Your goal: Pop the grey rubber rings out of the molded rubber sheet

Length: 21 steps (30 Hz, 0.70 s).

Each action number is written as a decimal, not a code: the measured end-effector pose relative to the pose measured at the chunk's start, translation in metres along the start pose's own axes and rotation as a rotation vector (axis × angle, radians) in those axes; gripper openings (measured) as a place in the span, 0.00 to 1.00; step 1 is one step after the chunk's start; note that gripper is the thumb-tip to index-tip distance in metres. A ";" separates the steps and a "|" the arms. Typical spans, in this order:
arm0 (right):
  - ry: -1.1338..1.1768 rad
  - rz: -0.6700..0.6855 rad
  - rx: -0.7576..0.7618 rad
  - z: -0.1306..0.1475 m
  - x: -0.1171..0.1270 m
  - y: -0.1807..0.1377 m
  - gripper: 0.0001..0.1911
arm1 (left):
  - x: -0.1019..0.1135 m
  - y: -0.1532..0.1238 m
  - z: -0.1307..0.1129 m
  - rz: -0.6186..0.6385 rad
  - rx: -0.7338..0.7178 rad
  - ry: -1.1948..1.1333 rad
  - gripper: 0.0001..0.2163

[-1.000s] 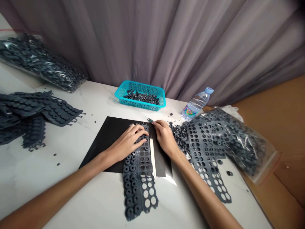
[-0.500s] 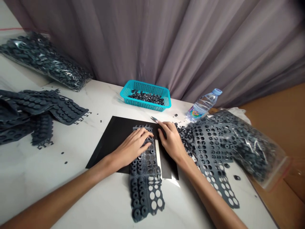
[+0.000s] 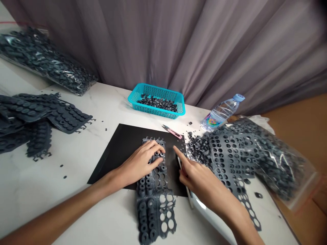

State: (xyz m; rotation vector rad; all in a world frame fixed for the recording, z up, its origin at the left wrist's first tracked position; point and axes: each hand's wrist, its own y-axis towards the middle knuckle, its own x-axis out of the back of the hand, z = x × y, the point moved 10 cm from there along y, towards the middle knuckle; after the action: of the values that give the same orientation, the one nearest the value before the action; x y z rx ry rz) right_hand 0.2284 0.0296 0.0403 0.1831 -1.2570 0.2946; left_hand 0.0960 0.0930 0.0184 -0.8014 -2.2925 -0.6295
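My left hand [image 3: 139,161] lies across a dark grey rubber sheet [image 3: 158,199], fingers curved over its upper part and thumb spread apart. Rings fill the left rows of this sheet, while many holes on the right are bare. Beneath its upper part is a black mat [image 3: 112,146]. Just to the right, my right hand [image 3: 196,173] has its index finger stretched out and the other fingers curled about a thin white stick [image 3: 188,194]; their exact grip is partly hidden. Pink-handled thread snips [image 3: 173,131] lie at the mat's top right edge.
A turquoise basket [image 3: 157,113] holds small dark pieces. Loose pieces [image 3: 199,146], a punched-out sheet [image 3: 222,160], a water bottle [image 3: 221,114] and a filled bag [image 3: 278,166] stand at the right. More rubber sheets [image 3: 63,115] and another filled bag [image 3: 48,58] are at left.
My right hand has left the snips and moved down and right. The white stick has shifted right, away from the sheet, and now lies along my curled fingers. My left hand stays on the sheet.
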 end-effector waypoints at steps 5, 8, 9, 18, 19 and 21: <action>0.219 0.015 0.037 0.002 0.016 0.003 0.30 | -0.003 -0.006 -0.006 0.008 0.028 0.041 0.08; 0.360 -0.102 0.066 -0.008 0.034 0.001 0.19 | -0.007 -0.009 -0.010 0.026 0.025 0.087 0.09; 0.379 -0.145 0.069 -0.013 0.039 0.000 0.18 | -0.009 -0.010 -0.011 0.035 0.020 0.096 0.10; 0.237 -0.543 0.034 -0.027 0.036 -0.006 0.10 | -0.008 -0.008 -0.022 0.084 -0.062 0.205 0.10; 0.291 -0.523 -0.008 -0.030 0.029 -0.004 0.13 | -0.009 -0.007 -0.024 0.085 -0.081 0.223 0.10; 0.420 -0.442 -0.102 -0.035 0.014 0.001 0.18 | -0.009 -0.007 -0.027 0.075 -0.114 0.254 0.10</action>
State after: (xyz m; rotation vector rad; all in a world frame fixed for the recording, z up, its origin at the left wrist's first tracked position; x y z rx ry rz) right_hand 0.2640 0.0425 0.0429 0.2890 -0.7860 -0.1110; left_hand 0.1070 0.0688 0.0294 -0.8072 -2.0021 -0.7863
